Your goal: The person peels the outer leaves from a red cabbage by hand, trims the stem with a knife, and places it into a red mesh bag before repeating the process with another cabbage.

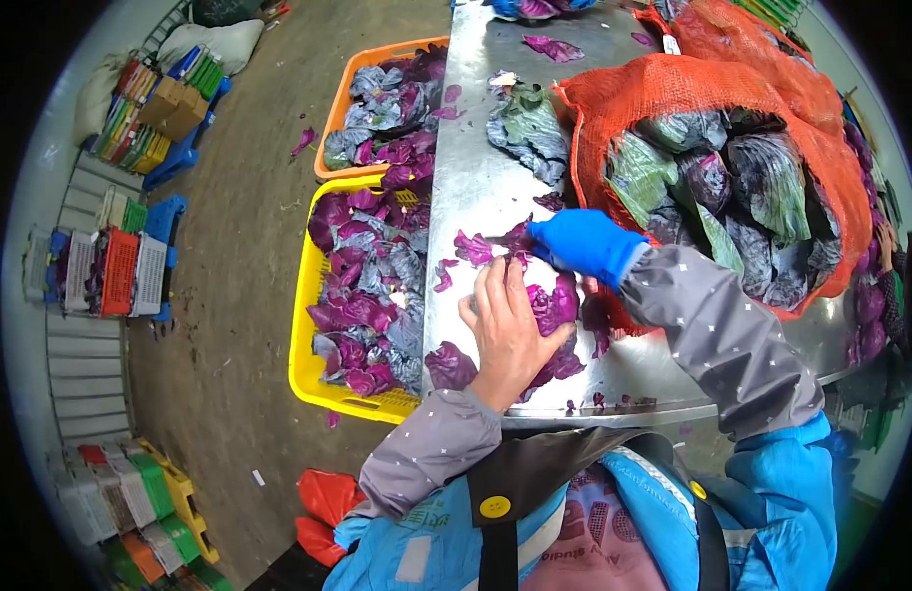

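My left hand [510, 330] is bare and lies over a red cabbage [554, 303], its thumb and fingers on either side of the purple leaves. The palm hides part of it. Just beyond, my right hand [582, 243], in a blue glove, is closed; what its fingers hold is hidden. Loose purple leaves [473, 248] lie on the metal table [466, 148] around both hands, and another leaf [450, 366] rests left of my left wrist. To the right, an open red mesh sack [614, 108] is full of cabbages with dark green-purple outer leaves [768, 187].
A yellow crate [303, 355] and an orange crate [330, 148], both filled with leaves, stand along the table's left side. A large dark leaf [528, 128] lies farther up the table. Another person's hand [885, 244] shows at the right edge. Stacked crates [118, 271] line the left wall.
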### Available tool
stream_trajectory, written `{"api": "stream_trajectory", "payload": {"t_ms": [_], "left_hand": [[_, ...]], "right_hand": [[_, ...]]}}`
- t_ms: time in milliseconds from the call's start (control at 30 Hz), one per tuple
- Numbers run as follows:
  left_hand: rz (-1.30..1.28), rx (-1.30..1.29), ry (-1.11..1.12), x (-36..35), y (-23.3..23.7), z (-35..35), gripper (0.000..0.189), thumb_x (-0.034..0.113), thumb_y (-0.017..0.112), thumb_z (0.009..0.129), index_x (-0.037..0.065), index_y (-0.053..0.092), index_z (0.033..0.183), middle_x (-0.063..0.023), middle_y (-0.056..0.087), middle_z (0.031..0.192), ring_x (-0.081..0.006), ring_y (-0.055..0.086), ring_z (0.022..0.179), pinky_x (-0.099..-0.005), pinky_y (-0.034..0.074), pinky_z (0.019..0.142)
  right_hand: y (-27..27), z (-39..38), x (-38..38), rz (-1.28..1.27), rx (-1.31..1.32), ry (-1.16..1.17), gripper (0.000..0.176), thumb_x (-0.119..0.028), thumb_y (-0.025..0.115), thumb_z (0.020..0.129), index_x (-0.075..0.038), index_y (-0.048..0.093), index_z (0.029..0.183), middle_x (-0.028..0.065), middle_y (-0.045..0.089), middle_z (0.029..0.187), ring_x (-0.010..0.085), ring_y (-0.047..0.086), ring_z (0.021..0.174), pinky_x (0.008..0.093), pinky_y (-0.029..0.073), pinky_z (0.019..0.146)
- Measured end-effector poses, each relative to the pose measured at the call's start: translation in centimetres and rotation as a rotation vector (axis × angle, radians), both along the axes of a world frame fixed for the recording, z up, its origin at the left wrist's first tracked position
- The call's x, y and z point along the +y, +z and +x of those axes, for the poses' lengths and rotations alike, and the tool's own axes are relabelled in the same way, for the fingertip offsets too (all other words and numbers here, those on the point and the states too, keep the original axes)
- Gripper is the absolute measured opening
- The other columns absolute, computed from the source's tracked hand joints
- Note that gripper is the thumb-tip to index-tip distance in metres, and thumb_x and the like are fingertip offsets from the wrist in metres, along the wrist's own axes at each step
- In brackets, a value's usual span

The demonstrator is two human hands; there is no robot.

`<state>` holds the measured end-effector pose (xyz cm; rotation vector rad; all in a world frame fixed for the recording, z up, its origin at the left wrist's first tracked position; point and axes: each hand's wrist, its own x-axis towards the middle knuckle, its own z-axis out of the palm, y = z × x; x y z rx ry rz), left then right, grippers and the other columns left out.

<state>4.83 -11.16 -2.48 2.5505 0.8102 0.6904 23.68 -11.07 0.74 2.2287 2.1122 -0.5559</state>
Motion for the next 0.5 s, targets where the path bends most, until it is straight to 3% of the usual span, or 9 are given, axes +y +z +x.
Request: {"api": "stream_trajectory", "payload": {"t_ms": [33, 67, 133, 200, 267, 300, 400, 467, 500], "left_hand": [[0.011, -0.009, -0.021, -0.3, -0.1, -0.3, 0.098, 0.042, 0.083, 0.057, -0.004, 0.038, 0.131, -0.0222, 0.039, 0.131, -0.0373, 0.035, 0.125, -0.052, 0.026, 0.097], [0.071, 0.003, -0.058, -1.3, -0.9, -1.1, 0.097, 0.043, 0.083, 0.058, -0.001, 0.038, 0.131, -0.0219, 0.038, 0.133, -0.0365, 0.034, 0.126, -0.0545, 0.024, 0.098], [0.19, -0.045, -0.085, -2.7, -2.8, -2.9, 0.098, 0.045, 0.084, 0.058, 0.002, 0.037, 0.132, -0.0206, 0.037, 0.134, -0.0361, 0.034, 0.127, -0.0568, 0.023, 0.099], [0.098, -0.12, 0.002, -2.1, -3.6, -3.6, 0.102, 0.046, 0.086, 0.056, 0.003, 0.033, 0.132, -0.0207, 0.036, 0.132, -0.0387, 0.034, 0.125, -0.053, 0.025, 0.103], [-0.024, -0.156, 0.035, -0.9, -2.6, -4.1, 0.1, 0.04, 0.087, 0.057, 0.001, 0.033, 0.131, -0.0223, 0.035, 0.131, -0.04, 0.035, 0.123, -0.0503, 0.028, 0.103], [-0.071, -0.173, 0.044, -0.5, -2.6, -4.4, 0.101, 0.035, 0.088, 0.057, 0.0, 0.03, 0.132, -0.0231, 0.034, 0.13, -0.0402, 0.035, 0.121, -0.0497, 0.03, 0.102], [-0.171, -0.229, 0.1, -0.1, -2.7, -4.5, 0.104, 0.034, 0.088, 0.055, -0.001, 0.028, 0.132, -0.023, 0.034, 0.129, -0.0399, 0.035, 0.12, -0.05, 0.03, 0.102], [-0.151, -0.22, 0.102, -0.3, -2.4, -4.2, 0.104, 0.034, 0.089, 0.054, -0.001, 0.028, 0.132, -0.0232, 0.033, 0.129, -0.0395, 0.034, 0.119, -0.0497, 0.03, 0.102], [-0.114, -0.199, 0.106, -0.4, -2.2, -4.0, 0.104, 0.034, 0.089, 0.055, -0.001, 0.029, 0.132, -0.0231, 0.034, 0.129, -0.0395, 0.034, 0.119, -0.05, 0.03, 0.101]], "right_hand": [[2.9, 0.2, 0.8, -0.27, 0.004, -0.106, 0.019, -0.021, 0.053, 0.088, -0.01, 0.066, 0.096, 0.0169, 0.067, 0.082, 0.0331, 0.067, 0.07, 0.044, 0.053, 0.062], [-1.7, 3.2, 1.1, -0.192, -0.155, -0.001, 0.02, -0.021, 0.051, 0.087, -0.009, 0.067, 0.091, 0.0204, 0.067, 0.086, 0.0357, 0.066, 0.074, 0.0468, 0.053, 0.066], [-4.4, 2.8, 0.1, -0.037, 0.012, 0.031, 0.02, -0.022, 0.052, 0.087, -0.009, 0.066, 0.093, 0.0219, 0.066, 0.083, 0.0377, 0.066, 0.077, 0.0492, 0.052, 0.068], [-8.0, 0.6, -0.7, 0.021, 0.044, -0.173, 0.02, -0.025, 0.057, 0.086, -0.008, 0.063, 0.094, 0.0216, 0.063, 0.078, 0.039, 0.064, 0.079, 0.0476, 0.05, 0.069], [-8.2, 1.8, -0.8, 0.164, 0.341, -0.269, 0.022, -0.023, 0.059, 0.084, -0.007, 0.062, 0.099, 0.0206, 0.065, 0.088, 0.0389, 0.064, 0.083, 0.0469, 0.05, 0.073], [-6.6, 1.5, -0.7, 0.203, 0.385, -0.4, 0.023, -0.023, 0.06, 0.084, -0.005, 0.06, 0.099, 0.0213, 0.064, 0.087, 0.0408, 0.062, 0.08, 0.0477, 0.049, 0.07], [-3.4, 1.0, -1.7, 0.476, 0.556, -0.413, 0.027, -0.026, 0.061, 0.085, -0.001, 0.059, 0.096, 0.0216, 0.064, 0.083, 0.0385, 0.063, 0.077, 0.0444, 0.049, 0.068], [1.1, -1.2, -3.2, 0.28, 0.783, -0.492, 0.036, -0.033, 0.063, 0.085, 0.0, 0.059, 0.099, 0.0193, 0.064, 0.082, 0.0353, 0.063, 0.075, 0.0425, 0.048, 0.069], [0.7, -2.0, -4.0, 0.374, 0.703, -0.406, 0.048, -0.042, 0.067, 0.081, 0.0, 0.06, 0.103, 0.0175, 0.065, 0.084, 0.0325, 0.064, 0.076, 0.0403, 0.049, 0.069]]}}
